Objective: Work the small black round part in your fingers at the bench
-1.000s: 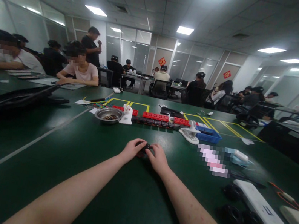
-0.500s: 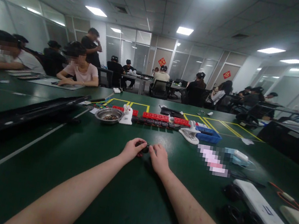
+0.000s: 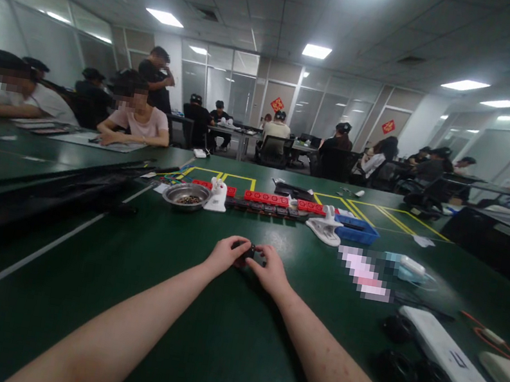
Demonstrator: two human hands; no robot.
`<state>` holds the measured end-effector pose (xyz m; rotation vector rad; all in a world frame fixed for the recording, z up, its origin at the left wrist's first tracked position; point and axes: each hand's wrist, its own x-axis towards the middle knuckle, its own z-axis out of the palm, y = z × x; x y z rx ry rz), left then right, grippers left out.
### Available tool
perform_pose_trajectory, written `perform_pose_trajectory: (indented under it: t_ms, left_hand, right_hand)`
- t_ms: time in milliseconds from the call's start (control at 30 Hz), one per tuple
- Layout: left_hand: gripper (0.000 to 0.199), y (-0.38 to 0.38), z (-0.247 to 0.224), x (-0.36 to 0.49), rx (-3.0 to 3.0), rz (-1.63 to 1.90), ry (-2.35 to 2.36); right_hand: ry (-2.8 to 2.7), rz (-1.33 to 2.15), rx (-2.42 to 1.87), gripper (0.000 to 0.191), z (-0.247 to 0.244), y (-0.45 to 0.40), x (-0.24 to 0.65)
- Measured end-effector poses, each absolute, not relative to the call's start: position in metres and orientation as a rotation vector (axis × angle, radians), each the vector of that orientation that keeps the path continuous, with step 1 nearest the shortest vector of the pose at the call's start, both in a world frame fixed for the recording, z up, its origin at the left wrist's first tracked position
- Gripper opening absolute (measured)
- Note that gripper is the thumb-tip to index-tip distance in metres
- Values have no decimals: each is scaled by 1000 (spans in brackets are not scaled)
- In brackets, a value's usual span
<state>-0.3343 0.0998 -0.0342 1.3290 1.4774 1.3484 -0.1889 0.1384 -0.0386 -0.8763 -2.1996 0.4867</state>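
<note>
Across the green counter [image 3: 195, 311], I see a metal bowl [image 3: 186, 196], red blocks [image 3: 266, 199] and a blue tray [image 3: 356, 233] beyond my hands. My left hand [image 3: 227, 255] grips a small black part [image 3: 245, 251] at the middle, low over the counter. My right hand [image 3: 270, 268] reaches it from the other side, fingers curled; I cannot tell whether they close on it.

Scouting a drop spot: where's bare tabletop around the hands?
Bare tabletop: between the left forearm and right forearm; left forearm to grey line; right forearm to black round parts. Crowded: the far row, metal bowl through red blocks to blue bin; and between left hand and right hand, at the dark object.
</note>
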Motion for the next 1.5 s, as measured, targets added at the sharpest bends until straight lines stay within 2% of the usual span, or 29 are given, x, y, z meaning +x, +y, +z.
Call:
perform_pose_trajectory:
  t_ms: [200,233,333,467,567,633,767,967,1100,1267,1400,1500]
  left_hand:
    - [33,105,-37,-336,1341,1420,1512]
    - [33,104,-36,-336,1345,1432,1519]
    - [37,98,-31,-332,1361,1433,1522]
    - [32,87,-23,-326,1623,1382,1569]
    - [31,84,-22,-325,1780,1357,1586]
    - [34,86,-24,-327,1704,1375,1558]
    - [41,96,-32,-333,1386,1341,1440]
    - [30,104,-34,-337,1301,1352,1438]
    - [30,105,-37,-334,1250,1370,1421]
    - [33,103,-36,-332,1258,1421,1414]
    - [33,99,-34,-331,1326,1433,1407]
    - [34,99,-36,-332,1330,1441,1425]
  right_hand:
    - [-2162,470,-890,52,-42,136,-192]
    - [-2155,479,-917,52,-43,137,-192]
    - [-2146,494,-1017,33,-45,142,-191]
    - [-2176,505,-1048,51,-46,146,-190]
    - [-2189,523,-1036,51,-46,147,-189]
    - [-2183,524,-1024,45,-44,147,-190]
    - [-2144,507,-934,22,-40,142,-190]
    - [-2112,472,-852,44,-38,133,-192]
    - [-2117,435,-1017,27,-42,136,-193]
    - [-2202,444,-1099,47,-45,143,-190]
    - [-2233,476,-1055,48,-44,144,-190]
    - [-2253,487,-1011,41,-42,144,-190]
